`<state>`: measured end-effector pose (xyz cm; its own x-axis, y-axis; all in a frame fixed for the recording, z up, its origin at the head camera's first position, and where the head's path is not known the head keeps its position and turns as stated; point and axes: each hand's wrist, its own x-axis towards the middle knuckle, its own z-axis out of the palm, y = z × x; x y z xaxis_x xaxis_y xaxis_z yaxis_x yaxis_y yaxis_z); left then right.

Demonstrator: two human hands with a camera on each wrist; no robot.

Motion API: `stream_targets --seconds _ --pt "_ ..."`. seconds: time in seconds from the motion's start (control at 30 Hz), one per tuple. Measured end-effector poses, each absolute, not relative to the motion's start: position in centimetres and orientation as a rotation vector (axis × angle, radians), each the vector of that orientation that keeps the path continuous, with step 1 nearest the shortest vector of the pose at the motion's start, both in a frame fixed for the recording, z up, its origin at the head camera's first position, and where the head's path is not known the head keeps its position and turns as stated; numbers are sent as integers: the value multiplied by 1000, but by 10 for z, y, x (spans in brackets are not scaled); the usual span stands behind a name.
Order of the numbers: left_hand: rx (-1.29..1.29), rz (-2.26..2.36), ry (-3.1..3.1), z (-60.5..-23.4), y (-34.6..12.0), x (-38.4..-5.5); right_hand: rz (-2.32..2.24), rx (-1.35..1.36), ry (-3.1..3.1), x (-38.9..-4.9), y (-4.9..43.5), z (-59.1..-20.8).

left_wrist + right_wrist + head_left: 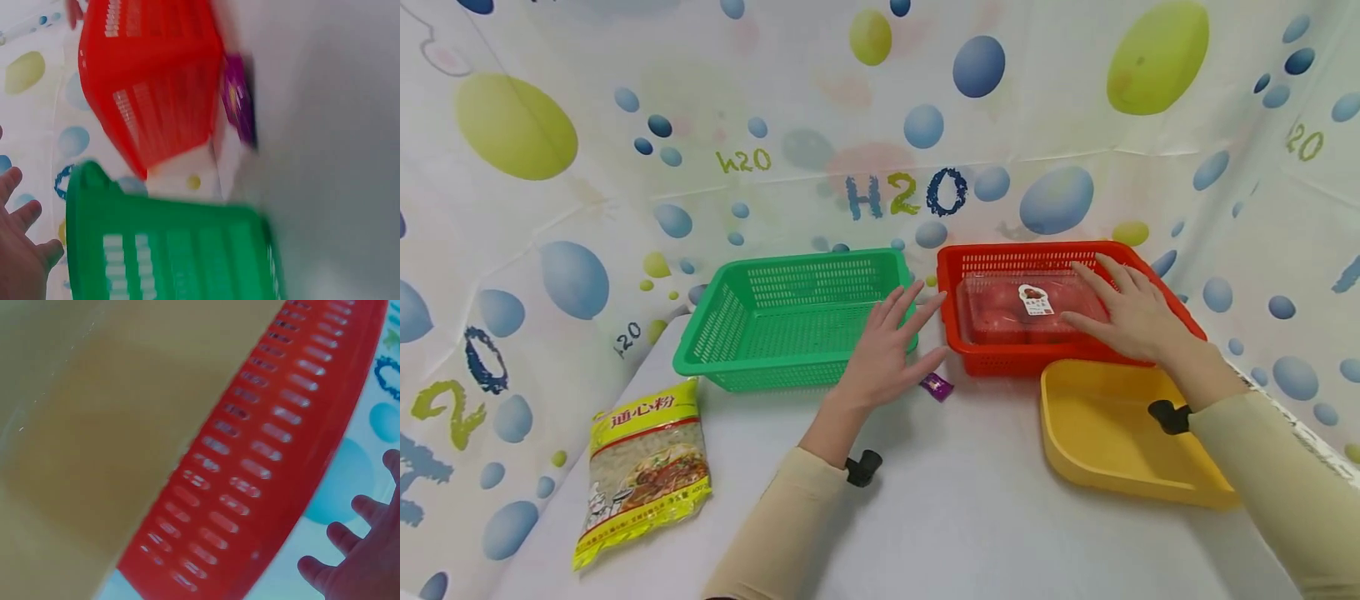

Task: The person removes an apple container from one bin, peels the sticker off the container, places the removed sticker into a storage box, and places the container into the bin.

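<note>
My left hand (887,354) hovers with spread fingers over the right end of the green basket (805,367), holding nothing. In the left wrist view its fingers (25,215) stand out beside the basket's rim. My right hand (1131,312), also spread and holding nothing, is above the right part of the red basket (1000,362). Inside that basket lies a clear lidded box (1000,308) of round red fruit with a white label. On the table between the baskets, near my left hand, is a small purple wrapped candy (937,386).
A yellow tray (1120,483) stands in front of the red basket, under my right forearm. To the left, a yellow bag of pasta (651,467) lies on the white table (925,517). Behind everything hangs a balloon-patterned curtain (820,108).
</note>
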<state>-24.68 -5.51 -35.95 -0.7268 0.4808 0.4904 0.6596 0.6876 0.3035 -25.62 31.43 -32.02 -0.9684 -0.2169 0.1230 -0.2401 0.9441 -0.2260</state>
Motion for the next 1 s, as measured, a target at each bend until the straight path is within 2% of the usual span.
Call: stream_targets --seconds 0.37,0.57,1.0 --pt "-777 -1104 -2503 -366 -5 -249 635 240 -3083 -271 324 -332" --pt "-629 -1236 -2483 -377 18 -250 833 146 -3147 -275 335 -334" --pt "-443 -1413 -2491 -407 23 -256 1131 -71 -3368 -283 339 -329"
